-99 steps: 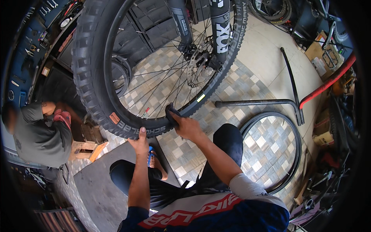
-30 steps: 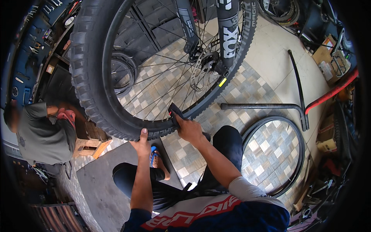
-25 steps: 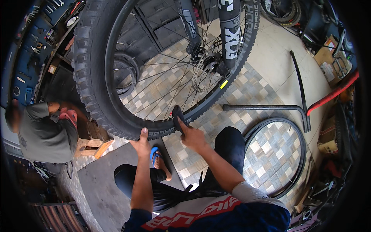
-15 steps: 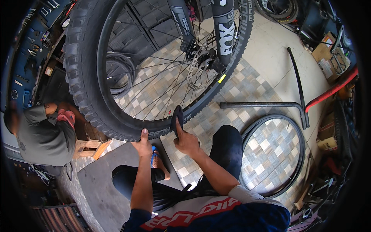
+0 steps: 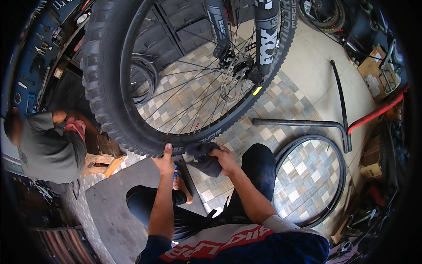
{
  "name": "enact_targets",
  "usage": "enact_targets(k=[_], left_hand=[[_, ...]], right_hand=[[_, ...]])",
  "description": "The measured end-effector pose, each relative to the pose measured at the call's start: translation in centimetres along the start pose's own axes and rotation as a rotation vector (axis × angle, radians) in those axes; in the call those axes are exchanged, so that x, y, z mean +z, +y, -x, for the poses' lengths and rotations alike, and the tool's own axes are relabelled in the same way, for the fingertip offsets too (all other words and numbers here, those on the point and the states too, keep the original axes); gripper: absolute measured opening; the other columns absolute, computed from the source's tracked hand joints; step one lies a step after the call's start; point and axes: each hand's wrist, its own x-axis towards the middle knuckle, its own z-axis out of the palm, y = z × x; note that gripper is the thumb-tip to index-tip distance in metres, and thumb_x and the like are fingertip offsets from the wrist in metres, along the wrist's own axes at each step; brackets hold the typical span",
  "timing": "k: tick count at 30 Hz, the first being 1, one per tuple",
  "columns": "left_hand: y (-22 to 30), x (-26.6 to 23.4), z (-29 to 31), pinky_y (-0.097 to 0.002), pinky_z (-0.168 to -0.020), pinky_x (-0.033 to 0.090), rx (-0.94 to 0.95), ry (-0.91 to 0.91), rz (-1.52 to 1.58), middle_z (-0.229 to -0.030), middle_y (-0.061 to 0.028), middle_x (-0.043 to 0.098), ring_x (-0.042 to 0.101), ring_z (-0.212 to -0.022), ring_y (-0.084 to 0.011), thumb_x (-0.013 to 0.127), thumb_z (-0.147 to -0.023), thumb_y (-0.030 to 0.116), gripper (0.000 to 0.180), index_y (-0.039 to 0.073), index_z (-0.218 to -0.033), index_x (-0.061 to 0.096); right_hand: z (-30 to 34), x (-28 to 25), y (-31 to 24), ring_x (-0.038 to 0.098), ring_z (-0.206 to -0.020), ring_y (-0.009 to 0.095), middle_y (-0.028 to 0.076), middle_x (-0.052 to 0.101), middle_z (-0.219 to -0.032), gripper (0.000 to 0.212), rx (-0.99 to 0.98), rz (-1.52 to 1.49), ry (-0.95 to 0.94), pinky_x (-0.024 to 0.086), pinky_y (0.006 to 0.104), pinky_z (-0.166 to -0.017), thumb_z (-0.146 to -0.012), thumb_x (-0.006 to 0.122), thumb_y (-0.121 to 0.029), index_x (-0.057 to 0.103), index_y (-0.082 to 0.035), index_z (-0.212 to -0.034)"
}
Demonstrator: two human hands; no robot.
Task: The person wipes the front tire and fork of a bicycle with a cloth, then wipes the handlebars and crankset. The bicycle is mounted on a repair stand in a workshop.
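My right hand (image 5: 225, 161) pinches a bunched dark cloth (image 5: 205, 162) between thumb and fingers. My left hand (image 5: 165, 162) clamps the lower edge of the tyre (image 5: 102, 83), thumb flat on the sidewall, fingers hidden beneath. The cloth lies at the bottom of the tyre, just right of the left thumb; it appears to touch the rubber, though its folds obscure the contact line.

The tyre is seated on a spoked wheel, in front of my knees. At the hub, a disc rotor (image 5: 229, 88) sits beside the leg of the fork (image 5: 266, 39). To the right, a black hoop (image 5: 346, 176) lies on the tiled floor (image 5: 303, 176), near a bent black tube (image 5: 299, 122). To the left, a co-worker (image 5: 50, 152) sits near a wooden box (image 5: 100, 163); a tool board (image 5: 33, 72) is positioned beyond.
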Motion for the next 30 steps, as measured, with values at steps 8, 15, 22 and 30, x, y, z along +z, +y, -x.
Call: enact_targets(k=[8, 15, 22, 30], left_hand=[[-0.5, 0.4, 0.2, -0.0325, -0.086, 0.051, 0.095, -0.039, -0.021, -0.113, -0.0066, 0.064, 0.063, -0.100, -0.0181, 0.077, -0.085, 0.014, 0.046, 0.006, -0.126, 0.055], [0.0, 0.2, -0.2, -0.0326, -0.087, 0.051, 0.103, -0.022, -0.059, -0.112, -0.0072, 0.064, 0.063, -0.099, -0.0186, 0.077, -0.086, 0.014, 0.050, 0.006, -0.129, 0.053], [0.0, 0.4, -0.1, -0.0349, -0.104, 0.041, 0.039, -0.010, 0.037, -0.122, -0.0097, 0.060, 0.056, -0.112, -0.0203, 0.081, -0.083, 0.015, 0.060, -0.002, -0.132, 0.050], [0.0, 0.6, -0.1, -0.0340, -0.105, 0.041, 0.030, -0.016, 0.033, -0.123, -0.0099, 0.060, 0.056, -0.112, -0.0203, 0.083, -0.082, 0.016, 0.063, -0.002, -0.133, 0.050]], right_hand=[[-1.1, 2.9, -0.4, 0.065, -0.110, 0.017, 0.006, 0.066, -0.125, 0.052, -0.219, 0.138, 0.036, 0.054, 0.0317, -0.095, -0.092, 0.052, 0.000, 0.056, -0.006, -0.144], [1.8, 2.6, -0.6, 0.067, -0.089, 0.012, 0.003, 0.074, -0.100, 0.024, -0.003, 0.397, -0.081, 0.054, 0.0280, -0.085, -0.096, 0.062, -0.010, 0.073, -0.001, -0.116], [1.0, -0.5, -1.8, 0.065, -0.080, 0.012, 0.001, 0.069, -0.096, 0.020, -0.305, -0.175, 0.683, 0.053, 0.0278, -0.069, -0.098, 0.067, -0.022, 0.065, -0.009, -0.113], [-1.3, 1.6, 0.7, 0.070, -0.090, 0.025, 0.011, 0.072, -0.103, 0.042, -0.782, 1.025, 0.232, 0.055, 0.0396, -0.079, -0.093, 0.063, -0.011, 0.058, -0.011, -0.135]])
